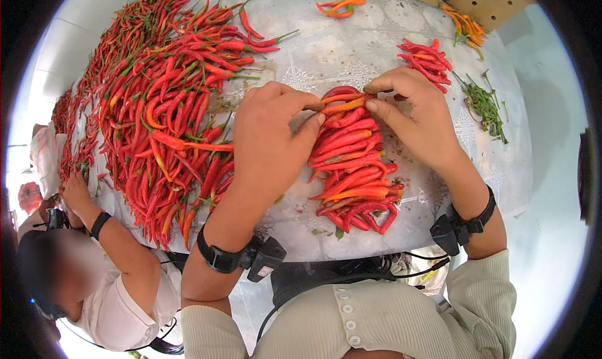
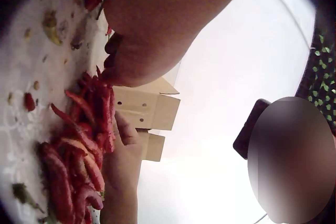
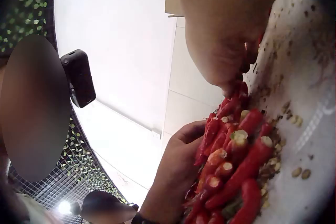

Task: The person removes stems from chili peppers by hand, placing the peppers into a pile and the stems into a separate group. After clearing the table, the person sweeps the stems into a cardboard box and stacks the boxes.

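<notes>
The white table (image 1: 301, 61) has a flowery pattern. On it lie a big heap of red chili peppers (image 1: 169, 102), a neat stack of chilies (image 1: 348, 152), a little red pile (image 1: 427, 63), some orange chilies (image 1: 342, 6), green stems (image 1: 486, 108) and tiny seeds (image 3: 296, 172).

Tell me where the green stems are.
In the head view, the green stems lie toward the right edge of the table, just right of the right hand; the small chilli pile is their upper-left neighbour.
</notes>
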A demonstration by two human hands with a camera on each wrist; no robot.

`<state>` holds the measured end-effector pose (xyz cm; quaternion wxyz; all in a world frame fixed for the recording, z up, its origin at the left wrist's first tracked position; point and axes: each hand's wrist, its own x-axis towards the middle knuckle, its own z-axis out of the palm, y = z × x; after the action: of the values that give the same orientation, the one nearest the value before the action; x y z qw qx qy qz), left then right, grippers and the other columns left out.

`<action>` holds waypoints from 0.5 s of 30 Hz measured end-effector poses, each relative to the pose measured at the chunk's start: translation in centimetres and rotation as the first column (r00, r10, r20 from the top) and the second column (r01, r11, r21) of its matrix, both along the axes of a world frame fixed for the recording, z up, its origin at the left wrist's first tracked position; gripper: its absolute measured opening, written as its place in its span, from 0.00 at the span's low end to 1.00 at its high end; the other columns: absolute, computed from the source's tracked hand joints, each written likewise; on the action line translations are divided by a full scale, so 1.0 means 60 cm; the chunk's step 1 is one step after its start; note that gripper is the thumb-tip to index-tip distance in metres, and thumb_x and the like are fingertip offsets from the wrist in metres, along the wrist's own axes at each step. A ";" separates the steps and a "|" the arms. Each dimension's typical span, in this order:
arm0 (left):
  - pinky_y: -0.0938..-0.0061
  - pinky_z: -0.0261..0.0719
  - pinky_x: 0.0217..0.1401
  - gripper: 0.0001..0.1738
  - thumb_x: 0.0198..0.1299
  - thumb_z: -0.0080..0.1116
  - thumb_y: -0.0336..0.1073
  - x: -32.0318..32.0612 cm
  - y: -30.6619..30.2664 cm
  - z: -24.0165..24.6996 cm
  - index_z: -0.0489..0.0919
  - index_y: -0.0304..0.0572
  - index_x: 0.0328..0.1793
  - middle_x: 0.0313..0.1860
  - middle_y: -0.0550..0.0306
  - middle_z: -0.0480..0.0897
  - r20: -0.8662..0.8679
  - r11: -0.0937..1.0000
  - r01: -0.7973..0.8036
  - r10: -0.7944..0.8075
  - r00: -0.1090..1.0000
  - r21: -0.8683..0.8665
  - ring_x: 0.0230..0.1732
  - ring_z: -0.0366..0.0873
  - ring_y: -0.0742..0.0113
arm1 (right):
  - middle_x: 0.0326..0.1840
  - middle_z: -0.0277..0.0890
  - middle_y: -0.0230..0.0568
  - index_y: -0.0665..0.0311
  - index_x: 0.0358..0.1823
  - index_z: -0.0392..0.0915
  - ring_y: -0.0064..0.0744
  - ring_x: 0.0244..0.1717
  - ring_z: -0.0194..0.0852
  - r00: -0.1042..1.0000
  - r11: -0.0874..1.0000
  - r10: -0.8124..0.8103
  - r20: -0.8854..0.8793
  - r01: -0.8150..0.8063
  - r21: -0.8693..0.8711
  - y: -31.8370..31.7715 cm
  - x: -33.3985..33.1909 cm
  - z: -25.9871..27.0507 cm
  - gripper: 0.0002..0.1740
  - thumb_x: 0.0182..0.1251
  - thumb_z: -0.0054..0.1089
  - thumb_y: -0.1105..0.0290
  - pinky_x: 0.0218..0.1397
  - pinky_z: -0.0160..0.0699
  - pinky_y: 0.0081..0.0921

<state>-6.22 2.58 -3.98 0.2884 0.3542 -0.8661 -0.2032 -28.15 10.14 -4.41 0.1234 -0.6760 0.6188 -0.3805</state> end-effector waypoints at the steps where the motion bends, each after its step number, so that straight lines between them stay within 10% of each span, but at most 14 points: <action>1: 0.63 0.74 0.51 0.11 0.51 0.69 0.32 0.000 0.001 0.000 0.86 0.41 0.41 0.38 0.51 0.82 0.006 1.000 -0.002 0.002 1.000 -0.003 0.45 0.79 0.52 | 0.38 0.80 0.45 0.64 0.40 0.83 0.48 0.45 0.77 1.000 1.000 -0.002 -0.003 0.002 -0.001 0.000 0.001 0.000 0.10 0.58 0.68 0.68 0.52 0.74 0.39; 11: 0.57 0.71 0.50 0.10 0.52 0.68 0.34 0.018 -0.002 0.029 0.86 0.44 0.41 0.37 0.51 0.79 -0.047 0.983 -0.058 0.051 0.998 -0.176 0.45 0.75 0.50 | 0.42 0.81 0.45 0.64 0.44 0.82 0.48 0.47 0.78 0.995 0.996 -0.038 -0.090 0.030 -0.086 0.005 -0.003 0.005 0.13 0.60 0.67 0.67 0.54 0.75 0.39; 15: 0.58 0.70 0.50 0.09 0.52 0.70 0.36 0.072 -0.022 0.074 0.87 0.45 0.39 0.36 0.52 0.78 -0.083 0.877 -0.342 0.334 0.939 -0.339 0.43 0.74 0.51 | 0.43 0.81 0.46 0.64 0.43 0.82 0.49 0.48 0.78 0.992 0.979 -0.113 -0.062 0.100 -0.176 0.009 -0.007 0.010 0.11 0.62 0.65 0.67 0.55 0.75 0.39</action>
<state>-1.90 1.29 0.48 0.3870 0.4408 -0.8099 0.0028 -28.59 10.70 -3.80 0.0214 -0.6633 0.6229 -0.4143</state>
